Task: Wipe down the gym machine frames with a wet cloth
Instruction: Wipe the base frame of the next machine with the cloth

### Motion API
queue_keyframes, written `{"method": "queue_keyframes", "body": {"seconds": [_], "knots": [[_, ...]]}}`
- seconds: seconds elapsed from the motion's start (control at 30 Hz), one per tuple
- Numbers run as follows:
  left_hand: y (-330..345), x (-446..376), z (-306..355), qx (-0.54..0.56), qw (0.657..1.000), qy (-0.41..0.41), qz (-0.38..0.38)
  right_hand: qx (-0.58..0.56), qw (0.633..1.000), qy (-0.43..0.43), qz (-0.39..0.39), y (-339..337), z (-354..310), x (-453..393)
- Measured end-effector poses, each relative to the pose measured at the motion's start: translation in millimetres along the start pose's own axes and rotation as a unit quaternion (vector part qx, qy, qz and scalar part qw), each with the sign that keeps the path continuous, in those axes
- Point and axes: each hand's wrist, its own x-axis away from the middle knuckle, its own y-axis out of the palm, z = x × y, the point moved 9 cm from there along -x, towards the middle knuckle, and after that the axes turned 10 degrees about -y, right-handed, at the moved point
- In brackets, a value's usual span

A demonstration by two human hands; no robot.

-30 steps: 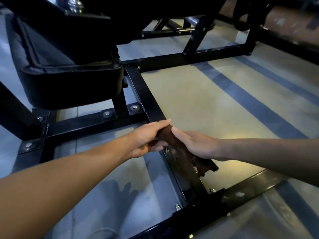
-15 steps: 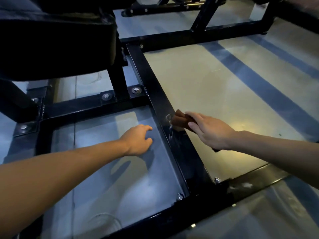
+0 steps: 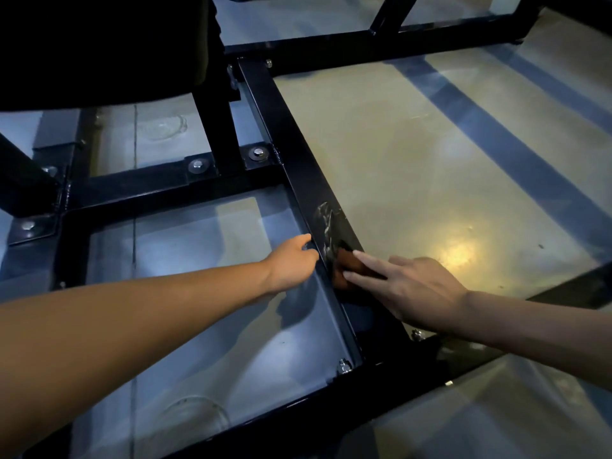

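Note:
A black steel machine frame lies on the floor, and one long base rail [image 3: 291, 150] runs from the upper middle down to the lower right. A small brown cloth [image 3: 347, 268] lies on top of this rail. My right hand [image 3: 410, 286] presses the cloth flat with straight fingers; most of the cloth is hidden under them. Wet streaks [image 3: 326, 223] shine on the rail just beyond the cloth. My left hand [image 3: 291, 263] reaches to the rail's left side, its fingers loosely curled against the rail's edge and holding nothing.
A black padded seat [image 3: 99, 44] overhangs the upper left on an upright post [image 3: 212, 127]. Cross bars [image 3: 159, 190] with bolted plates join the rail, and another [image 3: 281, 422] crosses near me. The polished floor [image 3: 430, 144] has dark stripes at right.
My right hand slid the cloth back toward me along the rail and flattened on it. My left hand, off the cloth since a second ago, moved up to the rail's left edge.

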Motion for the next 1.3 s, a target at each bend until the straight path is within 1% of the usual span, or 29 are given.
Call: {"method": "queue_keyframes", "body": {"seconds": [0.07,0.13,0.2,0.3,0.37,0.43,0.57,0.63,0.7,0.8,0.87,0.97,1.07,1.13,1.2,1.3], "knots": [[3,2,-1,0.111,0.993,-0.032,-0.007,0.001,0.999,0.036,-0.001,-3,12,-28],[7,5,-4,0.18,0.981,-0.067,-0.019,0.013,0.997,0.071,0.004,-8,31,-57],[8,2,-5,0.217,0.972,-0.084,-0.029,-0.01,0.994,0.11,0.009,-11,48,-81],[4,3,-5,0.252,0.962,-0.102,-0.01,-0.041,0.988,0.152,0.002,-10,60,-101],[1,5,-3,0.259,0.961,-0.098,0.003,-0.065,0.984,0.169,0.004,-12,56,-94],[1,8,-2,0.269,0.958,-0.096,0.007,-0.077,0.984,0.163,-0.007,-13,41,-75],[3,13,-2,0.278,0.956,-0.097,0.005,-0.059,0.995,0.083,-0.024,-18,-11,-26],[5,15,-2,0.276,0.956,-0.103,0.007,-0.048,0.995,0.065,-0.054,-12,-22,-10],[6,16,-3,0.275,0.956,-0.104,0.004,-0.019,0.995,0.066,-0.076,-6,-17,-10],[4,13,-5,0.282,0.954,-0.099,0.005,0.006,0.993,0.077,-0.088,-1,4,-40],[0,11,-6,0.289,0.952,-0.104,0.015,0.002,0.991,0.099,-0.091,-1,23,-68],[-3,9,-5,0.283,0.953,-0.109,0.007,-0.007,0.988,0.138,-0.063,-1,55,-111],[-5,11,-4,0.279,0.953,-0.116,-0.002,-0.049,0.981,0.179,-0.062,7,78,-136],[-5,14,-4,0.277,0.954,-0.115,-0.002,-0.069,0.978,0.189,-0.056,9,79,-138],[-4,15,-4,0.274,0.955,-0.114,-0.003,-0.073,0.979,0.184,-0.049,4,66,-123],[-4,17,-2,0.259,0.959,-0.114,-0.005,-0.07,0.981,0.155,-0.092,0,26,-80]]}}
